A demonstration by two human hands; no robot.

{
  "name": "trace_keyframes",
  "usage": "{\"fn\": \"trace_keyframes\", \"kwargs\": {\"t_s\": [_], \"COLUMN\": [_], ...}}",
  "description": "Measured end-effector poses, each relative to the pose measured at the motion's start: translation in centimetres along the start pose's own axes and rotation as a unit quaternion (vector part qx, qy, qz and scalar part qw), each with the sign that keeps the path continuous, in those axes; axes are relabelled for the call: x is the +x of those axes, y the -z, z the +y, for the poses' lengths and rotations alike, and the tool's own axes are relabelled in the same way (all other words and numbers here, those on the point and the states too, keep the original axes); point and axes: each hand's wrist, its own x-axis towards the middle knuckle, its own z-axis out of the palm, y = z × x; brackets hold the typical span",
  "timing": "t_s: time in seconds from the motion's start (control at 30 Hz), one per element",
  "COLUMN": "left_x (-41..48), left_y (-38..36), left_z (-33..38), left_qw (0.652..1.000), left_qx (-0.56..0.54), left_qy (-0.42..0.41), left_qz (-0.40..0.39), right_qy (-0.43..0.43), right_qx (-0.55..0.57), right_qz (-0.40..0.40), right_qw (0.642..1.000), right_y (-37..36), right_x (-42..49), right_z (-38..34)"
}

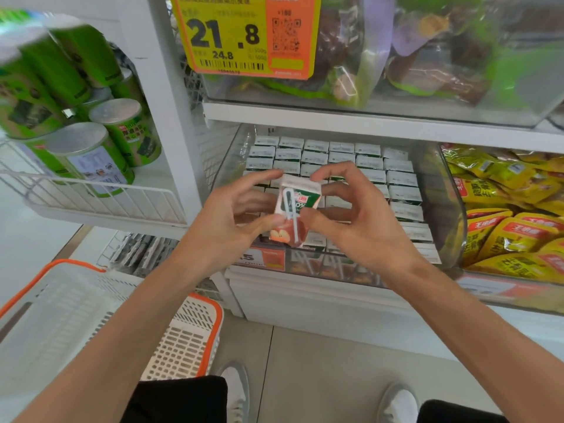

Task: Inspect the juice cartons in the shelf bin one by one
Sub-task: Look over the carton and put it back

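**A:** Head view, nearest first. Item one?

**B:** Floor [320, 361], smooth grey tile, with two pale shoes [236, 392]. At left, a basket [195, 303] of white perforated plastic with an orange rim.

**A:** Hands?

**B:** Left hand [232, 215]: thumb and forefinger pinch the juice carton [297, 206] at its left edge. Right hand [354, 221]: thumb and forefinger pinch its right edge.

**A:** The carton?

**B:** Small rectangular paperboard box, green and white, with a red apple printed low. A white straw [288, 209] lies along its face. It is held near upright over the front of the shelf bin [451, 209].

**A:** The bin?

**B:** Clear rigid plastic with rounded corners. It is filled with rows of matching cartons [341, 160], flat tops up.

**A:** Beyond?

**B:** Right, crinkled yellow packets [503, 215]. Left, green cylindrical canisters [122, 129] with foil lids on a white wire rack [106, 193]. Above, a yellow price tag [244, 35].
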Motion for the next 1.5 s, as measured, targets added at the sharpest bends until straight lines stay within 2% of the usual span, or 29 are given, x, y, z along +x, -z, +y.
{"fn": "trace_keyframes", "kwargs": {"t_s": [0.17, 0.3, 0.47, 0.6, 0.8, 0.93, 1.07, 1.27, 1.5], "left_x": [-0.4, -0.8, -1.1, -1.0, -1.0, -0.9, -0.9, -0.8, -0.3], "left_y": [1.2, 1.9, 2.1, 2.1, 1.4, 1.2, 1.1, 0.8, -0.3], "left_z": [-0.6, -0.6, -0.5, -1.5, -1.8, -2.0, -2.0, -2.0, -1.6], "left_qw": [0.999, 0.996, 0.993, 0.979, 0.965, 0.961, 0.961, 0.965, 0.967], "left_qx": [0.045, 0.087, 0.114, 0.199, 0.257, 0.269, 0.261, 0.254, 0.251], "left_qy": [-0.002, 0.014, -0.007, -0.005, 0.008, 0.001, 0.013, -0.008, -0.016], "left_qz": [0.021, 0.006, -0.022, -0.030, -0.048, -0.070, -0.087, -0.056, -0.043], "right_qy": [0.066, 0.063, 0.068, 0.116, 0.110, 0.113, 0.101, 0.054, 0.055], "right_qx": [-0.055, -0.078, -0.101, -0.241, -0.319, -0.353, -0.345, -0.423, -0.459], "right_qz": [-0.039, -0.062, -0.080, -0.079, -0.108, -0.135, -0.141, -0.147, -0.157], "right_qw": [0.996, 0.993, 0.989, 0.960, 0.935, 0.919, 0.922, 0.893, 0.873], "right_y": [-1.5, -1.4, -1.2, -1.3, -0.9, -0.4, 0.8, 3.7, 3.6], "right_x": [0.7, 0.9, 0.8, 0.9, 1.4, 1.2, 1.3, 1.6, 2.1], "right_z": [0.2, 0.4, 0.8, 1.6, 1.9, 2.0, 2.0, 1.7, 1.5]}}
